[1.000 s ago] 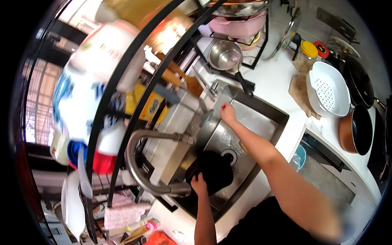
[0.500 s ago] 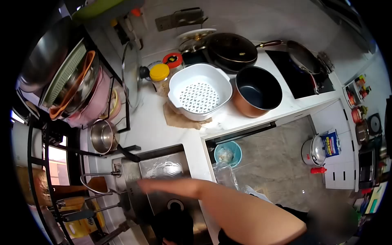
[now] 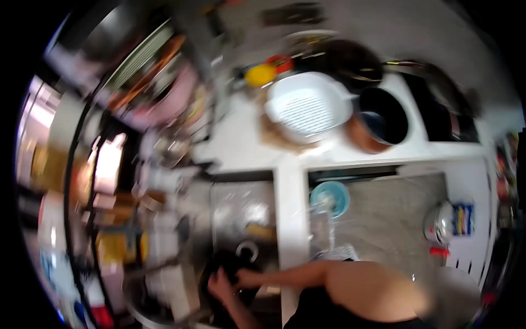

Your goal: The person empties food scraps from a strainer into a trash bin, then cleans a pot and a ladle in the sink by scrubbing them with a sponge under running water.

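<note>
The whole view is smeared by motion. Low in the metal sink (image 3: 233, 204) lies a black item (image 3: 249, 296), beside the round drain (image 3: 247, 251). My left hand (image 3: 220, 285) is at the black item, its fingers blurred. Close against it, my right hand (image 3: 247, 278) reaches in from the right to the same black item. Whether the fingers of either hand are closed on it is too blurred to tell.
A white perforated basket (image 3: 309, 107) and a copper-coloured pot (image 3: 367, 137) stand on the counter (image 3: 241, 142). Dishes fill a black rack (image 3: 71, 181) at the left. A blue bin (image 3: 330, 198) sits on the floor.
The view has swung right and then partly back. My right hand has moved from the sink's far left part down to the black item, next to my left hand.
</note>
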{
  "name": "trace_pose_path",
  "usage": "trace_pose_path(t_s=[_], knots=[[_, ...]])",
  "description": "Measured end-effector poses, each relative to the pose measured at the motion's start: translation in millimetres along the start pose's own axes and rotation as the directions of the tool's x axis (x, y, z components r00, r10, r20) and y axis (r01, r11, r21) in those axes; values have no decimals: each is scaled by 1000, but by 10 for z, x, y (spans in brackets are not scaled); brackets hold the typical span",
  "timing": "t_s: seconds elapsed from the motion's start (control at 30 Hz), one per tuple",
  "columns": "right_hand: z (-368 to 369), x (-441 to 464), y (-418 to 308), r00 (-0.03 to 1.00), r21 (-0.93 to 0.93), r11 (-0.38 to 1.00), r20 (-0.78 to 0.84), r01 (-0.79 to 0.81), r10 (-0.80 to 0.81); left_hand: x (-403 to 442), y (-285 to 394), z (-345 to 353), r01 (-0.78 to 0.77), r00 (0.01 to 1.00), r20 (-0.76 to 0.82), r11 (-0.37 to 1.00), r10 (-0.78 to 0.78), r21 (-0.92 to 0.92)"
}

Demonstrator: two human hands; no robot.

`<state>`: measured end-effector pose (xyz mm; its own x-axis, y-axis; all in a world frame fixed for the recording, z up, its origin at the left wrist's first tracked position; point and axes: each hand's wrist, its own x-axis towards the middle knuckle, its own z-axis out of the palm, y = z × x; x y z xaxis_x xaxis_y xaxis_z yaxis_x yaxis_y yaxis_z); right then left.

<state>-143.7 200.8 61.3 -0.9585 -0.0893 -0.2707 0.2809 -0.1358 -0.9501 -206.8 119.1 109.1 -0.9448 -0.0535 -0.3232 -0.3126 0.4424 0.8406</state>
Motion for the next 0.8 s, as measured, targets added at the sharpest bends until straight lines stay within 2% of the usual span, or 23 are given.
trace_pose_path(t_s=[0.03, 0.07, 0.1, 0.13, 0.17, 0.2, 0.23, 0.3, 0.33, 0.4, 0.43, 0.47, 0.53, 0.57, 0.6, 0.67, 0.7, 0.73, 0.8], knots=[[-141, 119, -14, 981, -89, 981, 69, -174, 181, -10, 163, 150, -76, 996, 47, 996, 73, 54], [-206, 115, -15, 953, 28, 953, 47, -301, 300, 56, 266, 197, -74, 989, 138, 973, 45, 219], [-261, 90, -4, 925, 90, 927, -84, -364, 371, 59, 485, 278, -268, 961, 197, 824, 193, 500], [-322, 67, 10, 875, 167, 899, -212, -406, 434, 206, 294, 425, -313, 950, 156, 829, 271, 464], [-437, 106, 141, 906, 391, 834, -1, -390, 424, 270, 298, 562, -382, 923, 206, 834, 325, 398], [-591, 150, 205, 911, 588, 701, 186, -404, 369, 316, 328, 666, -377, 922, 273, 798, 274, 471], [-682, 139, 145, 903, 654, 635, 199, -411, 381, 340, 356, 757, -425, 903, 307, 731, 300, 535], [-736, 145, 67, 902, 788, 477, 221, -390, 371, 331, 476, 895, -413, 909, 299, 717, 290, 561], [-809, 140, 39, 910, 781, 501, 202, -373, 362, 380, 471, 934, -416, 908, 301, 720, 292, 556], [-877, 219, -23, 938, 771, 548, 184, -324, 295, 495, 480, 948, -328, 934, 286, 828, 213, 455], [-927, 260, -56, 927, 727, 592, 172, -347, 332, 558, 479, 933, -255, 941, 304, 906, 152, 338], [-964, 281, -168, 939, 672, 666, 140, -323, 314, 656, 405, 933, -237, 941, 300, 938, 158, 251], [-1072, 389, -239, 967, 455, 855, 73, -249, 244, 585, 725, 810, -3, 948, 317, 993, -36, 120], [-1074, 554, -74, 982, 348, 918, 61, -190, 180, 632, 702, 796, 61, 950, 308, 998, -47, -35], [-1118, 522, -351, 975, 230, 947, 21, -222, 223, 679, 670, 785, 54, 961, 276, 995, -29, -82], [-1197, 455, -921, 951, 16, 952, -42, -307, 307, 731, 767, 759, 126, 947, 315, 974, -61, -189], [-1200, 630, -660, 972, 156, 960, 8, -233, 234, 803, 754, 779, 123, 953, 295, 977, -68, -172], [-1261, 778, -410, 985, 127, 977, 10, -170, 170, 940, 676, 814, 150, 946, 309, 975, -94, -162], [-1399, 861, -566, 976, -51, 975, -1, -217, 218, 1113, 683, 844, 341, 906, 360, 890, -224, -304]])
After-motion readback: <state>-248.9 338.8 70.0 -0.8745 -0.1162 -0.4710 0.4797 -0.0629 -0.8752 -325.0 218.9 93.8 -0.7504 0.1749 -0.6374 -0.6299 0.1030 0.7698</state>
